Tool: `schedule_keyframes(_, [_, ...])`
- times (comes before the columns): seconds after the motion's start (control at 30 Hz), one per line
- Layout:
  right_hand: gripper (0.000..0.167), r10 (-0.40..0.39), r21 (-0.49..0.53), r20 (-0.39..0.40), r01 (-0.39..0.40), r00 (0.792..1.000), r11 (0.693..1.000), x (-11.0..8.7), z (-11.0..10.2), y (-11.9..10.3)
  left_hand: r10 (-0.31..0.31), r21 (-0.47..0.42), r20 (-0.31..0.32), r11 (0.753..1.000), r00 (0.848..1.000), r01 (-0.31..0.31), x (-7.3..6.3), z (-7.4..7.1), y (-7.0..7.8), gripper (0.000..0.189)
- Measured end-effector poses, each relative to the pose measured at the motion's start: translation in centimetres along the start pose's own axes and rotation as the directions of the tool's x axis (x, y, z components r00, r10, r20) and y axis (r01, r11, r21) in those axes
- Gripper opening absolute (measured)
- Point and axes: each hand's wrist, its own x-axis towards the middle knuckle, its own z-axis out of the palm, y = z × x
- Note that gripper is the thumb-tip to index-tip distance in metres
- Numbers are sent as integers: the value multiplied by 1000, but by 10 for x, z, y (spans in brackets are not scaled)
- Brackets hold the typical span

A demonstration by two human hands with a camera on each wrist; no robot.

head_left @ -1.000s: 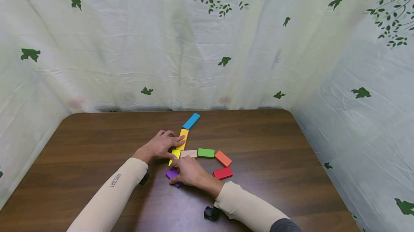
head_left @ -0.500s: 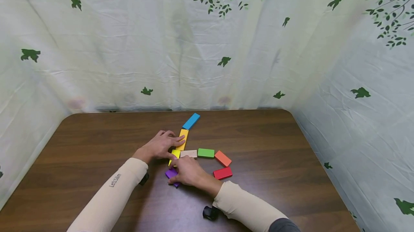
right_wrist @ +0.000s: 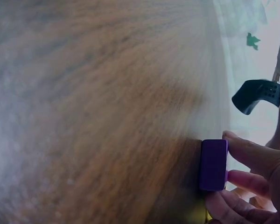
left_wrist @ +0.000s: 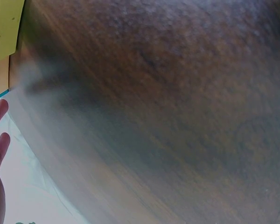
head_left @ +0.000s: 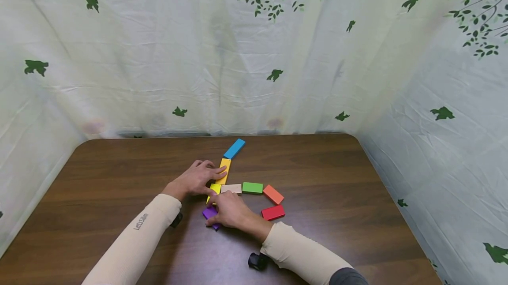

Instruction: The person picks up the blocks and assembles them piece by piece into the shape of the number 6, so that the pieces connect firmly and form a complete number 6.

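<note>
My right hand pinches a purple block at the near end of a row of coloured blocks. In the right wrist view the thumb is at one side of that purple block, the fingers at the other. My left hand has its fingers spread over an amber block, fingertips resting on it. Its thumb reaches to a yellow block, partly hidden by the hands. A blue block lies beyond the amber one, angled to the right.
From the yellow block a pale wooden block and a green block run rightward. An orange block and a red block bend back toward the person. A leaf-printed curtain surrounds the brown table.
The right hand and the purple block have shifted very slightly left. The left hand and the other blocks have stayed in place.
</note>
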Motion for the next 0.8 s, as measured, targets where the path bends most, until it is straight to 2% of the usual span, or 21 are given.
schedule_keyframes(0.47, [42, -3, -41, -22, 3, 1000, 999, -3, -2, 0, -5, -18, 7, 1000, 1000, 5, 0, 1, 0, 79])
schedule_keyframes(0.8, [45, 28, 42, -42, -26, 999, 999, -14, -20, 19, -18, -49, 14, 999, 1000, 19, 0, 0, 0, 77])
